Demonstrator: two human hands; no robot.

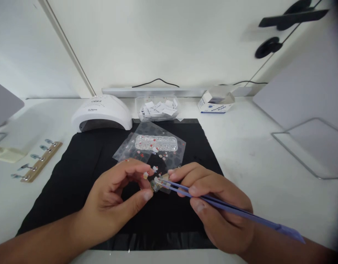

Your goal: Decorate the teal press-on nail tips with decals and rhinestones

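Note:
Purple tweezers [221,205] lie in my right hand [221,201], gripped between thumb and fingers. Their narrow tips point left and meet a small shiny decorated piece [157,184] in greenish and pale colours. My left hand [116,198] is curled around the left side of this piece, its thumb against the edge; the exact kind of the piece is too small to tell. A tiny white and yellow charm [145,175] shows by my left index finger. Just beyond the fingertips are a small white figure charm [155,168] and clear sheets [174,141] with red and white bits.
A clear compartment case [171,143] rests on the sheets over a black mat [83,157]. Behind stand a white nail lamp [102,108], a tub of white packets [157,110] and an alcohol pads box [216,102]. Nail tips on a wooden stand [43,161] are at left.

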